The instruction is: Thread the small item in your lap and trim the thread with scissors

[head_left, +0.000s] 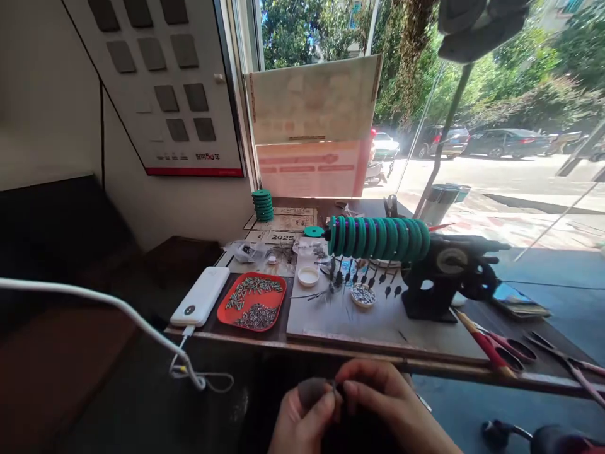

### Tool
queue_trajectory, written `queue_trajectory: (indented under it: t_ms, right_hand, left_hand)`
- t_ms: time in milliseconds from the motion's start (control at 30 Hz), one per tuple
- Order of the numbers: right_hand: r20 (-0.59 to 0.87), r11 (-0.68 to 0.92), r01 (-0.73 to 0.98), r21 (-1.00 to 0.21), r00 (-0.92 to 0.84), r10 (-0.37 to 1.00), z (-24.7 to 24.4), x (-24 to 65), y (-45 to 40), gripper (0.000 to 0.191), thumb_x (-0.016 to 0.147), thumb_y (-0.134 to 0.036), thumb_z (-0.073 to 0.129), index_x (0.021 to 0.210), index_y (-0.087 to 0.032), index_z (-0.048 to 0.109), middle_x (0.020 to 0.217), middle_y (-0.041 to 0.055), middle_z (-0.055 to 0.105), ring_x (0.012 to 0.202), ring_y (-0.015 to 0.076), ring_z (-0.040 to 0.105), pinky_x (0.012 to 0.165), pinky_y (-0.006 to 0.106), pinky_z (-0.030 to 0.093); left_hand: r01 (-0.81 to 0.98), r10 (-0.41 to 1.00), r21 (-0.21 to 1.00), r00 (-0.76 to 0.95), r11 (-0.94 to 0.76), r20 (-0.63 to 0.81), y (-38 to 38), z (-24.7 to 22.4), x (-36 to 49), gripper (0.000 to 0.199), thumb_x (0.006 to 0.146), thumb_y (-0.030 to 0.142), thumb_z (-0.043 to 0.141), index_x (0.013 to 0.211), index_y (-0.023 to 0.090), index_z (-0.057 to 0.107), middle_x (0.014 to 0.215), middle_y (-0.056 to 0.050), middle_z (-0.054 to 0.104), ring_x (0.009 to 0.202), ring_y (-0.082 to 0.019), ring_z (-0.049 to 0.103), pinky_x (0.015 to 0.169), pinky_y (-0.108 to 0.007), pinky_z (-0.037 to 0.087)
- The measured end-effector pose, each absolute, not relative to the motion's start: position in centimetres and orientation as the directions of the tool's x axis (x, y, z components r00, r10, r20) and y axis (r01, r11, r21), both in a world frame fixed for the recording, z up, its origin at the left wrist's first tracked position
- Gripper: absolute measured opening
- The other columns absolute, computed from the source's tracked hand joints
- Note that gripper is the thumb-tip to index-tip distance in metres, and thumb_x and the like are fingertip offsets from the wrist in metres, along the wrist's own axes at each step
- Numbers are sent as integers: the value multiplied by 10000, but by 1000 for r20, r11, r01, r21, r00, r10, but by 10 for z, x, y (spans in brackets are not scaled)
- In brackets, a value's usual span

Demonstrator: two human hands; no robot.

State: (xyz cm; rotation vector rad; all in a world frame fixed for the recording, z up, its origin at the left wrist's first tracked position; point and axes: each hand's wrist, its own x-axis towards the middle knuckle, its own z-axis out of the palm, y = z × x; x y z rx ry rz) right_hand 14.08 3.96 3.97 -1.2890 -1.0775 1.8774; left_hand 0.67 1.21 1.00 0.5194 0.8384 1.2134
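Note:
Both hands are close together below the table's front edge. My left hand [309, 413] is closed, thumb against the fingers, with a dark covering on one finger. My right hand [378, 394] pinches at the same spot from the right. Between the fingertips is a tiny dark piece, too small to name. Beyond them on the grey board [326, 321] are a small dish of whitish beads [363, 295], a white lid [308, 276] and several dark feathery pieces [338, 277]. A red tray [282, 301] of small metal parts lies at the left.
A black machine [447, 265] carries a roll of green discs [378, 238]. A white power bank [201, 296] with a cable [127, 309] lies left. Scissors [513, 347] and more scissors [562, 356] lie right. A green disc stack [263, 205] stands behind.

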Motion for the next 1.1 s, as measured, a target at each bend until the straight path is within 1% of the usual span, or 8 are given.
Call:
queue_trajectory:
  t_ms: [267, 367, 467, 567, 667, 800, 933, 1100]
  right_hand:
    - [-451, -506, -65, -860, -366, 814, 39, 136, 38, 457, 558, -442, 643, 811, -78, 534, 598, -18, 535, 574, -22, 513, 597, 88, 404]
    - [-440, -499, -73, -863, -374, 816, 41, 135, 39, 453, 551, -442, 650, 787, -72, 535, 618, -13, 551, 565, -30, 508, 581, 74, 394]
    - [-442, -498, -73, -864, -363, 820, 43, 133, 39, 460, 512, -429, 683, 757, -65, 548, 634, -18, 552, 546, -51, 483, 560, 56, 382]
    - [-437, -482, -63, -874, -332, 836, 45, 131, 37, 459, 487, -421, 702, 712, -51, 549, 609, -29, 521, 542, -70, 446, 539, 35, 355]
    - [-433, -481, -70, -874, -337, 836, 45, 131, 35, 421, 537, -414, 671, 707, -59, 522, 594, -39, 490, 550, -75, 439, 540, 26, 351]
    - [-416, -504, -109, -857, -432, 800, 41, 133, 35, 338, 621, -373, 608, 731, -77, 486, 580, -42, 490, 551, -65, 467, 565, 38, 377]
    - [-388, -498, -118, -859, -485, 784, 38, 133, 38, 340, 629, -373, 603, 730, -74, 475, 580, -37, 506, 549, -58, 482, 562, 45, 377]
    - [-362, -475, -107, -873, -508, 781, 34, 135, 40, 435, 620, -478, 576, 744, -76, 464, 606, -32, 520, 579, -43, 510, 584, 56, 388]
  left_hand:
    - [-607, 941, 719, 188, 338, -283, 12, 2, 4, 265, 580, 333, 745, 565, 109, 603, 558, -11, 474, 580, -92, 412, 594, -209, 343]
    - [-540, 962, 798, 102, 268, -254, 10, 4, 4, 254, 596, 333, 735, 572, 114, 610, 559, -12, 506, 583, -93, 437, 616, -212, 359]
    - [-387, 970, 898, -34, 211, -242, 6, 12, 6, 256, 589, 355, 737, 644, 121, 648, 613, -39, 587, 640, -137, 517, 625, -223, 380]
    - [-302, 971, 934, -80, 193, -226, 4, 21, 6, 285, 586, 386, 731, 684, 127, 665, 644, -47, 613, 665, -159, 544, 663, -240, 403]
    - [-269, 985, 948, 49, 171, -164, 6, 26, 3, 268, 654, 389, 682, 678, 122, 667, 637, -44, 603, 634, -133, 506, 664, -231, 403]
    - [-265, 964, 944, 227, 196, -137, 9, 23, -3, 250, 718, 358, 635, 679, 113, 652, 662, -44, 577, 662, -125, 479, 648, -222, 385]
    - [-315, 960, 925, 242, 215, -140, 11, 16, -5, 222, 725, 329, 634, 658, 117, 630, 644, -30, 539, 662, -122, 461, 659, -231, 367]
    - [-404, 960, 886, 247, 229, -135, 11, 12, -4, 232, 686, 336, 662, 612, 119, 621, 621, -26, 521, 645, -123, 444, 657, -240, 353]
